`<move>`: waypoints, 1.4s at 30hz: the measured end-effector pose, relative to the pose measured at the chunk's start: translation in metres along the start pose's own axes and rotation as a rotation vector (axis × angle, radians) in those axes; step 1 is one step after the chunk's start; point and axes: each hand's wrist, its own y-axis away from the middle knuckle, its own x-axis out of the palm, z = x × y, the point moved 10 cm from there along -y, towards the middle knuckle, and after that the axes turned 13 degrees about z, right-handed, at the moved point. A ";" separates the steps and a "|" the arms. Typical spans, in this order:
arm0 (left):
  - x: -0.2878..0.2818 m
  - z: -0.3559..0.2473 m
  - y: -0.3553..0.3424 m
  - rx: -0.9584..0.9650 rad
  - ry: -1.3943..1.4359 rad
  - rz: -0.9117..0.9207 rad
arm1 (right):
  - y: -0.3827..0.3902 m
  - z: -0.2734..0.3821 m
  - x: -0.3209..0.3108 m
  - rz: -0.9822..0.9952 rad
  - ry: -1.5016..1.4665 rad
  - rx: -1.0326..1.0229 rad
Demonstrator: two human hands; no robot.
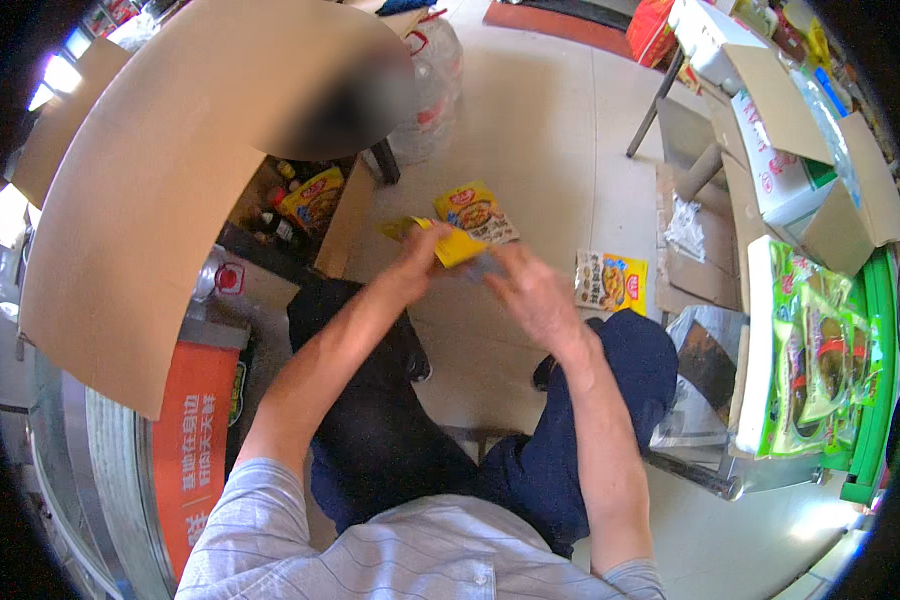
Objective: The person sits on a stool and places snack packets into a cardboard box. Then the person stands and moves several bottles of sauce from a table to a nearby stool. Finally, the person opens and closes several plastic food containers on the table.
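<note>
Between my knees, above the tiled floor, I hold a yellow food packet (459, 247). Its left side is in the closed fingers of my left hand (419, 258). My right hand (533, 300) pinches at its right end, where something greyish shows under the packet; I cannot make out what it is. Just beyond, a yellow and white printed packet (473, 207) lies flat on the floor. A similar packet (612, 282) rests on the floor to the right, past my right hand.
At the left, a cardboard box (342, 222) holds another yellow packet and small bottles, beside a large cardboard sheet (140, 220). Clear plastic bottles (430, 90) stand at the back. On the right, a metal rack carries opened cartons and green bagged goods (820, 350).
</note>
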 end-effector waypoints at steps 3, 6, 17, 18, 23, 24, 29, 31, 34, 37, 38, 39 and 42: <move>-0.030 -0.041 0.022 0.119 -0.004 -0.081 | -0.001 -0.019 -0.015 -0.045 0.024 0.077; -0.074 -0.084 0.039 0.250 -0.030 -0.161 | 0.001 -0.019 -0.016 0.008 0.065 0.072; -0.248 -0.185 0.068 0.479 0.017 -0.571 | -0.004 -0.023 0.027 0.312 0.124 0.042; -0.264 -0.183 0.066 0.467 0.058 -0.594 | -0.006 -0.022 0.029 0.332 0.129 0.045; -0.346 -0.161 0.066 0.465 0.247 -0.688 | -0.009 -0.018 0.036 0.385 0.136 0.040; -0.364 -0.155 0.067 0.468 0.286 -0.683 | -0.010 -0.015 0.036 0.393 0.123 0.031; -0.387 -0.125 0.057 0.447 0.253 -0.815 | -0.008 -0.023 0.046 0.459 0.142 0.085; -0.396 -0.114 0.054 0.437 0.272 -0.828 | -0.009 -0.022 0.044 0.467 0.136 0.093; -0.413 -0.100 0.053 0.406 0.331 -0.784 | -0.009 -0.026 0.052 0.506 0.130 0.093; -0.423 -0.092 0.050 0.385 0.328 -0.798 | -0.010 -0.025 0.052 0.491 0.115 0.077; -0.424 -0.089 0.051 0.394 0.329 -0.826 | -0.010 -0.025 0.055 0.516 0.119 0.094; -0.425 -0.088 0.052 0.405 0.330 -0.854 | -0.010 -0.025 0.056 0.540 0.125 0.110; -0.417 -0.105 0.062 0.431 0.206 -0.749 | -0.010 -0.024 0.061 0.560 0.131 0.102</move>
